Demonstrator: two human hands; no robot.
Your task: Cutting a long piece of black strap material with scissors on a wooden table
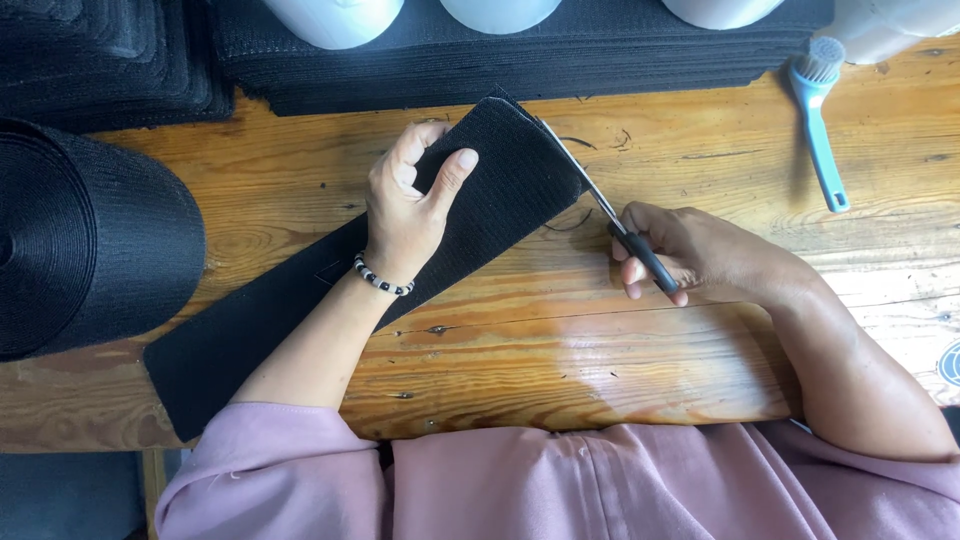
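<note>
A wide black ribbed elastic band [500,190] lies slantwise across the wooden table [600,340], running from a big black roll [90,240] at the left. My left hand [410,205], with a bead bracelet at the wrist, pinches the band's folded far end between thumb and fingers. My right hand [690,255] grips black-handled scissors [610,215]; their blades lie along the band's right edge, pointing up and left.
Stacks of cut black band pieces [500,60] fill the table's far edge, with white rounded objects [335,18] on top. A blue brush [820,120] lies at the far right. A second dark stack [100,60] sits at the far left.
</note>
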